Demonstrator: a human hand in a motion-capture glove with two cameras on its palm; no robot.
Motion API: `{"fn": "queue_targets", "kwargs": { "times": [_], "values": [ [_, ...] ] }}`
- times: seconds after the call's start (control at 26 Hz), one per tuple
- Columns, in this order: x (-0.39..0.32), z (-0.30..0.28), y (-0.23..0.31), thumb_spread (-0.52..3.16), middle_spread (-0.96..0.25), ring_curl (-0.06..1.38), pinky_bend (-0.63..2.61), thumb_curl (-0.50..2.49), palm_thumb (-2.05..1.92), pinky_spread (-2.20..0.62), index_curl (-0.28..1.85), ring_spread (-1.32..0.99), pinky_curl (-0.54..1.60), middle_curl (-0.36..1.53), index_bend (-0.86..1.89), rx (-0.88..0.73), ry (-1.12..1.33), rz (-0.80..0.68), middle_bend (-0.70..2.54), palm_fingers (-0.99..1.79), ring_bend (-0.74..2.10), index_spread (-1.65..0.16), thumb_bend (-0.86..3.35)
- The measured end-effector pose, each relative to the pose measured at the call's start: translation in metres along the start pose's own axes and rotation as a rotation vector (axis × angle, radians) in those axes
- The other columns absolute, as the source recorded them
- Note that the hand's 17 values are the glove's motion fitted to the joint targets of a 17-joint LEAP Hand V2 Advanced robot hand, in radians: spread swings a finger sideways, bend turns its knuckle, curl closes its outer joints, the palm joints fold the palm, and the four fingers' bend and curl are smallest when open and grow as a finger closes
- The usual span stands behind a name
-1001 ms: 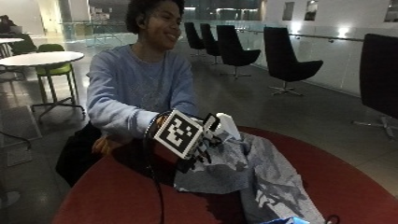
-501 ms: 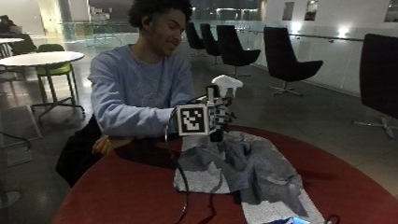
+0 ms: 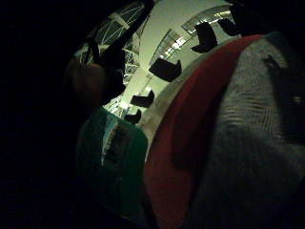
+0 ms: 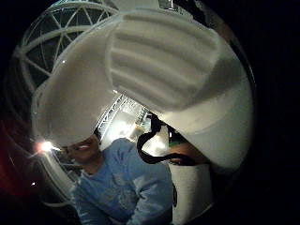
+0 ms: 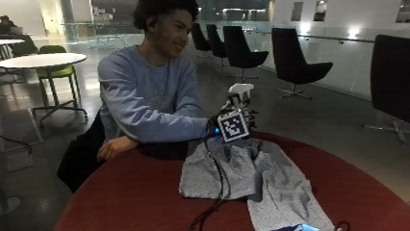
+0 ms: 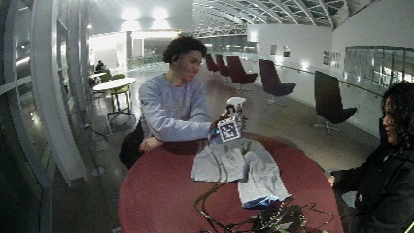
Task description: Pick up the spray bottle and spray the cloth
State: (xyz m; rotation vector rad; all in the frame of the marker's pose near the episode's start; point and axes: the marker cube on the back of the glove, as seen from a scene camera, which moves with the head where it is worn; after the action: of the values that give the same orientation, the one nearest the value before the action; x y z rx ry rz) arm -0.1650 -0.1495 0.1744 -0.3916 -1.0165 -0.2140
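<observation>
Bare left hand (image 5: pixel 117 147) resting on the red table (image 5: pixel 128 202) at the left. Gloved right hand (image 5: pixel 234 126) now raised higher than a moment ago, wrapped around the spray bottle (image 5: pixel 240 92) and holding it upright above the far edge of the grey cloth (image 5: pixel 256 178), white nozzle head topmost. Bottle lifted clear of the table, so pickup judged complete; aiming down at the cloth, spread toward the near right, and squeezing the trigger likely next.

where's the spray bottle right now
In the outside view, the spray bottle is held upright in the gloved right hand, raised above the near edge of the grey cloth on the red table.
</observation>
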Motion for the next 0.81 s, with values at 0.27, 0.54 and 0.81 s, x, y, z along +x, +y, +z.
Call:
{"fn": "queue_targets", "kwargs": {
  "times": [0.27, 0.54, 0.81],
  "values": [
    [0.028, 0.017, 0.006, 1.05, -0.06, 0.4, 0.15, 0.48, 0.59, 0.15, 0.37, -0.02, 0.28, 0.48, 0.18, -0.022, 0.08, 0.013, 0.32, 1.06, 0.56, -0.26, -0.05],
    [0.024, 0.008, 0.027, 1.06, -0.06, 0.39, 0.19, 0.43, 0.55, 0.17, 0.38, -0.03, 0.3, 0.46, 0.15, -0.128, 0.127, 0.037, 0.23, 0.96, 0.48, -0.28, -0.04],
    [-0.009, -0.049, 0.038, 1.04, -0.04, 0.37, 0.28, 0.41, 0.58, 0.19, 0.34, -0.02, 0.34, 0.43, 0.1, -0.025, 0.267, 0.026, 0.18, 0.76, 0.38, -0.31, -0.02]
  ]
}}
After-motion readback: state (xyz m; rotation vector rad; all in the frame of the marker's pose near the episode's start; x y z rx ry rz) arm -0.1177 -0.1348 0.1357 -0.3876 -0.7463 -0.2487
